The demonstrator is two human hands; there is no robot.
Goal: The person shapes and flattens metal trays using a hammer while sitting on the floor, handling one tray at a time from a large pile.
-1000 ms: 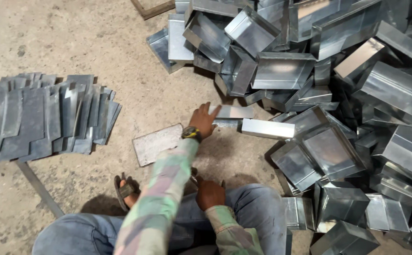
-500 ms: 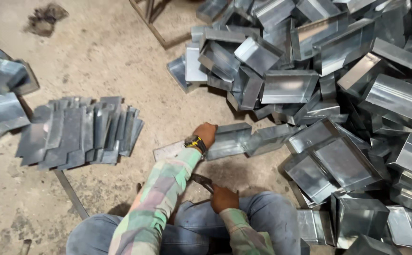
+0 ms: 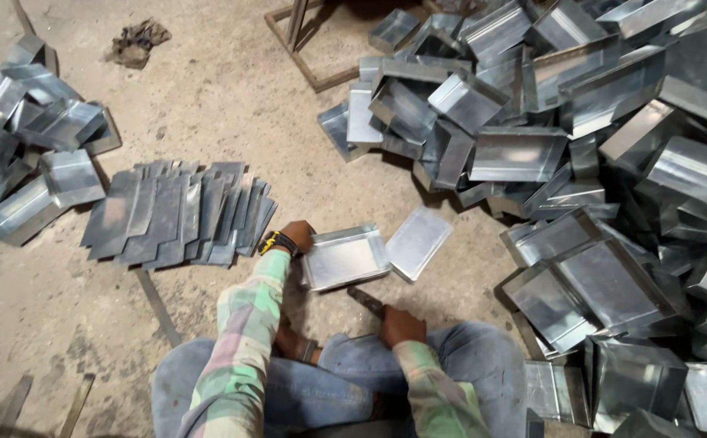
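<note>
One shallow sheet-metal tray lies on the concrete floor directly ahead of the seated person, open side up, its long axis running left to right and rising slightly toward the right, so that its far short end points at a flat metal lid lying just beside it. The left hand is closed over the tray's left short edge, thumb and fingers gripping the rim. The right hand rests lower, near the knees, curled tight around the handle of a dark tool whose tip angles up and left toward the tray's near edge; whether it touches the tray I cannot tell.

Half a second ago the left hand was stretched further out, at a bent piece beside the heap, and that spot on the floor held a flat plate only; the tray has since come close to the body.

The tray sits between the fanned stack of flat blanks on the left and the large pile of folded trays on the right, nearer the left hand than the right.
</note>
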